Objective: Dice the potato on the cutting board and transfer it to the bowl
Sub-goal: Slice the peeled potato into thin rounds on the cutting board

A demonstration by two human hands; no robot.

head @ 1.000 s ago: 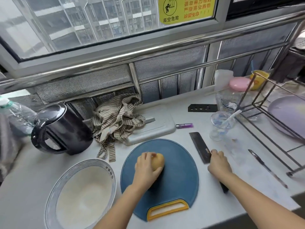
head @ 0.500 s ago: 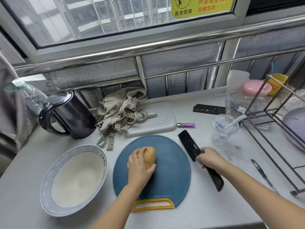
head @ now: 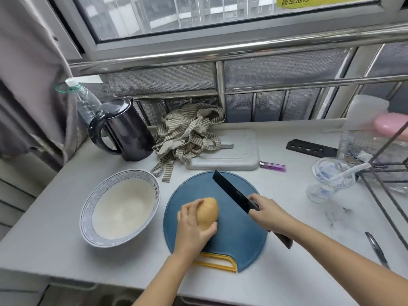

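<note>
A: Potato [head: 208, 212]?
B: Whole, unpeeled, lying on the blue board [head: 240, 239], a little left of middle.

A: Held?
B: Yes. Gripped by the left hand [head: 192, 224], curled round its near and left sides, thumb pressed under the near end.

A: Right hand [head: 268, 214]?
B: Clamped round the handle of the knife [head: 231, 191]. Holds the dark blade slanted over the right part of the board, tip pointing away and to the left. Just beside the potato, apart from it. Touching the board or not, cannot tell.

A: Bowl [head: 123, 208]?
B: Sitting on the counter [head: 55, 217], just left of the board. White inside, blue pattern round the rim.

A: Behind?
B: Black kettle [head: 125, 131] beyond the bowl, with a plastic bottle [head: 85, 100] at its back. Striped cloth [head: 187, 133] heaped beside the kettle, partly draped over a grey slab [head: 231, 155]. Purple lighter [head: 272, 166] just right of that slab. Glass [head: 331, 180] well off to the right.
</note>
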